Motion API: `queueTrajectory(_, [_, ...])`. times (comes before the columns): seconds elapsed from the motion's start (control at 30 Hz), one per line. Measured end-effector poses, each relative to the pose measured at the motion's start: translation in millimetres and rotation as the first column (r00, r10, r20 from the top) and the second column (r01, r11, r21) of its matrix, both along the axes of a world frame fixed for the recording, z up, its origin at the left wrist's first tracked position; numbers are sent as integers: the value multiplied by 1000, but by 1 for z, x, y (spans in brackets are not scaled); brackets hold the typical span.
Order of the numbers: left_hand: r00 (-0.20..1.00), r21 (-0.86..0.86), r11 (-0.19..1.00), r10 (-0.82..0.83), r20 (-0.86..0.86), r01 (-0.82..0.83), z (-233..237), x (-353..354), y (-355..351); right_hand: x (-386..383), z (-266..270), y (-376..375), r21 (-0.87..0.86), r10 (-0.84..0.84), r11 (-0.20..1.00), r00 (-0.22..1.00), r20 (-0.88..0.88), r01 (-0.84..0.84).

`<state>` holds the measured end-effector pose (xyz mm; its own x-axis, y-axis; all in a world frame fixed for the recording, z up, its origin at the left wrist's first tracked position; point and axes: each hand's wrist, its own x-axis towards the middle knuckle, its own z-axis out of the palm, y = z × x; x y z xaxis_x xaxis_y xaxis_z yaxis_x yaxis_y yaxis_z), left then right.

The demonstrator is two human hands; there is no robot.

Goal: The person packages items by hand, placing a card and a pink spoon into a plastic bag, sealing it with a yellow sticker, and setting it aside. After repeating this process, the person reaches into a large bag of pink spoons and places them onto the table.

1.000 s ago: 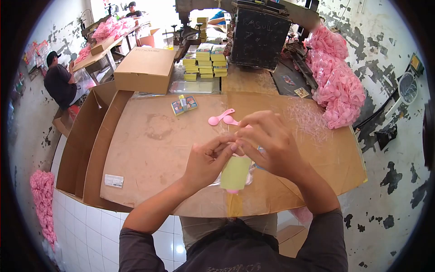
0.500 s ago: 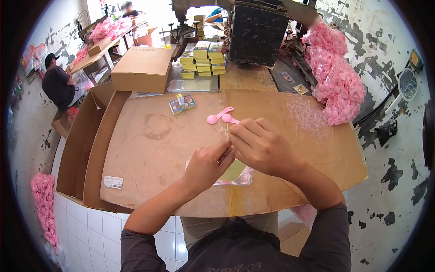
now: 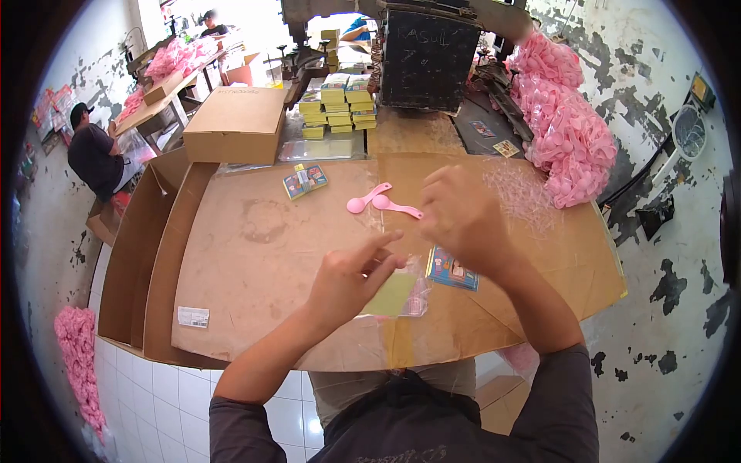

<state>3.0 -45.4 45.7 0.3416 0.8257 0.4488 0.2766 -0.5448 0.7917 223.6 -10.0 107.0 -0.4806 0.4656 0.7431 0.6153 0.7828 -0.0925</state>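
My left hand (image 3: 347, 278) is over the near middle of the cardboard-covered table, thumb and fingers apart, holding nothing. Beneath and beside it lies a clear plastic bag (image 3: 414, 299) with a pale yellow-green sheet (image 3: 392, 295) showing. My right hand (image 3: 461, 220) is raised to the right, slightly blurred, its fingers curled together; what they hold, if anything, is hidden. Just below that hand rests a stack of blue printed cards (image 3: 448, 270), partly covered by the wrist. Two pink measuring spoons, one on the left (image 3: 356, 205) and one on the right (image 3: 383, 202), lie beyond my hands.
A banded card stack (image 3: 306, 182) sits farther back. Clear plastic strips (image 3: 513, 197) are scattered at right, near heaped pink spoons (image 3: 571, 147). A closed carton (image 3: 233, 123), stacked yellow-edged cards (image 3: 337, 108) and a black machine (image 3: 426, 58) stand behind. A co-worker (image 3: 96, 150) sits at far left.
My hands have parted: the right has moved up and right, and the left has opened. The blue card stack now shows below my right wrist. Both spoons are more fully visible.
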Motion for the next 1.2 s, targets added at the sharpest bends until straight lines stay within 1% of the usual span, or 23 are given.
queueTrajectory(0.03, [997,-92,996,-11,81,19,-2,-3,2,18,0,5,-167,9,986,991,-133,-31])
queueTrajectory(0.07, [986,-182,982,-15,163,45,-5,-6,5,39,6,5,-505,-11,844,935,-354,-181])
queueTrajectory(0.1, [977,-202,977,-21,212,65,-8,-9,7,66,12,2,-724,-120,578,839,-531,-376])
queueTrajectory(0.17, [950,-241,964,-34,309,113,-13,-13,13,148,10,18,-776,-61,364,818,-572,-516])
queueTrajectory(0.2, [942,-253,961,-23,335,113,-12,-12,15,186,1,35,-743,-77,342,771,-632,-575])
queueTrajectory(0.23, [933,-266,958,-9,361,112,-12,-12,16,215,-22,46,-806,-101,503,905,-413,-311])
queueTrajectory(0.27, [923,-278,954,7,386,109,-11,-11,16,244,-45,57,-787,-181,617,970,-163,-16])
queueTrajectory(0.3, [923,-272,957,15,384,97,-12,-10,16,267,-79,59,-413,-434,724,830,349,552])
queueTrajectory(0.33, [925,-265,960,23,380,85,-12,-9,15,267,-79,58,-299,-576,619,678,457,727])
queueTrajectory(0.37, [927,-258,963,29,374,73,-12,-9,16,268,-79,57,-175,-677,478,488,552,861])
queueTrajectory(0.4, [922,-250,965,22,388,82,-13,-8,16,265,-77,57,-177,-670,607,619,410,775])
queueTrajectory(0.47, [911,-245,964,9,412,101,-17,-7,15,261,-80,51,-119,-552,818,826,116,563])
queueTrajectory(0.57, [918,-277,957,32,396,86,-16,-5,14,210,-58,42,-201,-475,860,880,15,468])
queueTrajectory(0.6, [917,-272,959,38,397,78,-18,-4,16,181,-53,34,-398,-446,830,894,-51,391])
queueTrajectory(0.63, [917,-265,962,45,397,67,-22,-4,19,149,-50,25,-572,-424,770,897,-125,284])
queueTrajectory(0.67, [917,-262,963,54,395,56,-25,-4,20,122,-50,17,-661,-299,736,946,-124,146])
queueTrajectory(0.7, [908,-272,960,58,416,63,-26,-3,20,97,-51,8,-740,-169,672,976,-140,10])
queueTrajectory(0.77, [888,-291,954,66,456,78,-28,1,21,49,-53,-11,-757,95,586,953,-288,-288])
queueTrajectory(0.87, [880,-295,950,54,472,100,-33,1,20,12,-60,-17,-751,138,458,873,-468,-475])
queueTrajectory(0.97, [879,-328,934,33,475,142,-24,-5,19,8,-78,-6,-737,-4,323,778,-629,-594])
queueTrajectory(1.07, [845,-379,882,-40,533,280,-19,-8,23,15,-81,-3,-735,15,317,778,-629,-600])
queueTrajectory(1.17, [871,-442,840,-70,487,314,-25,-7,26,19,-80,-4,-742,-3,296,776,-630,-601])
queueTrajectory(1.2, [884,-454,843,-54,463,289,-26,-6,26,20,-79,-5,-745,-29,305,777,-629,-593])
